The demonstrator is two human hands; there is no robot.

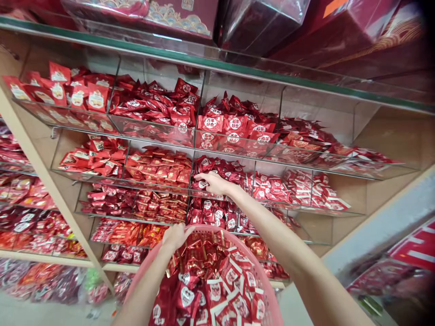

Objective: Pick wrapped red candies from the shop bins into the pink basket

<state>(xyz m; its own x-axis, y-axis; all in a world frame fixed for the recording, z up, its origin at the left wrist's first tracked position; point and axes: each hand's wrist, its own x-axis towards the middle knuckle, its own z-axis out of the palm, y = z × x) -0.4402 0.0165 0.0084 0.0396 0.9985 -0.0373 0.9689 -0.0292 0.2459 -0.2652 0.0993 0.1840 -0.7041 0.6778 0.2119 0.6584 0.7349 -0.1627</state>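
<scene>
Both hands are in view: the left hand (176, 236) is closed on the far rim of a pink basket (271, 294), its thumb laid along the edge, while the right hand (214, 183) reaches over the front of a shelf compartment, its index finger stretched out above dark red packets with white labels (234, 172). Whether the right fingers pinch one of those packets or only touch it, I cannot tell. Below, the basket sits close in front of the shelves and looks well loaded, with its bottom hidden by what lies in it. At least three kinds are inside: red-and-white packets (234, 290) on the right, dark red packets with white print (186, 296) toward the left, and shiny packets with gold bands (204, 249) at the far side. As for progress, I judge the work to be well under way rather than finished, since the basket holds plenty and the right hand is at the shelf. The compartment under that hand bears a fair layer, and gold-printed packets (163, 172) lie in the one beside it. Red-and-white packets much like those in the basket fill a compartment farther right. How many packets remain to be handled cannot be told.
</scene>
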